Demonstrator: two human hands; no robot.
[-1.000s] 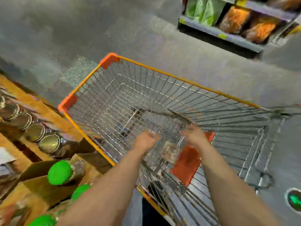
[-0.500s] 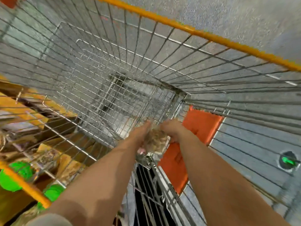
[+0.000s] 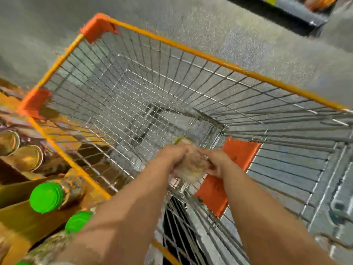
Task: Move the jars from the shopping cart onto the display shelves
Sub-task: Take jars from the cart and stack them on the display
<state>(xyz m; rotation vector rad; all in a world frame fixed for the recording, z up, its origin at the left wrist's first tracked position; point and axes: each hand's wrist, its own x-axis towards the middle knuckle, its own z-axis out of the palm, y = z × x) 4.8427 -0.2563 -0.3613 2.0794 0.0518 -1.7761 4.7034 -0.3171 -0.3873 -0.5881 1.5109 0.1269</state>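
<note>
Both hands clamping one jar (image 3: 189, 165) inside cart (image 3: 191, 54)
L hand (image 3: 172, 155) & R hand (image 3: 217, 162) gripping opp. sides; lid end pointing away; shelves (image 3: 23, 213) lying left of cart.

Two bare forearms come in from the bottom edge of the frame and narrow toward the centre, the left arm (image 3: 122, 213) from the lower left and the right arm (image 3: 263, 213) from the lower right. No watch, band or ring shows on either. Both arms are uncovered from the wrist to the frame edge, apart from a pale grey strip of sleeve (image 3: 63, 263) at the very bottom left, under the left arm. The left hand (image 3: 171, 155) and the right hand (image 3: 217, 162) are ungloved, just below the middle of the frame. Motion blur softens the fingers, so nails and finer marks cannot be made out.
</note>
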